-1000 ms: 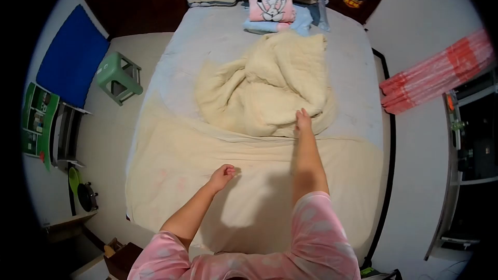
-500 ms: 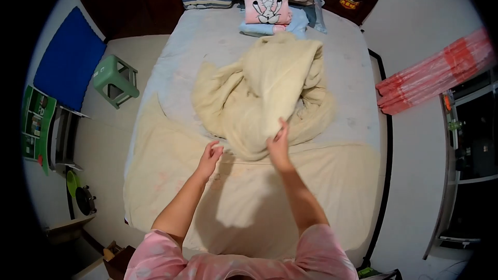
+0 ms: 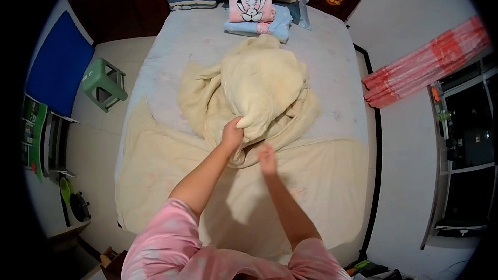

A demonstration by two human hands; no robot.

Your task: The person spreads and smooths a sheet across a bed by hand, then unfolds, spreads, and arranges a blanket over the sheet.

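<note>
Your left hand grips a bunched edge of the cream blanket, which lies heaped in the middle of the bed, so with a single hold the weight of the pile could drag the edge out of your fingers or twist the folds tighter. Your right hand is just beside the lower folds and blurred, so I can't fairly tell whether its fingers are open or closed. A hard pull could also ruck up the flat cream layer across the foot of the bed, since the heap's lower edge rests against it; swung toward the headboard, the heap could knock the folded pink cloth off the pale blue one. The blanket looks thick, soft and plush, rounded on top with deep, loose creases; the flat layer seems thinner, finely wrinkled, and the pale sheet smoother, faintly mottled.
</note>
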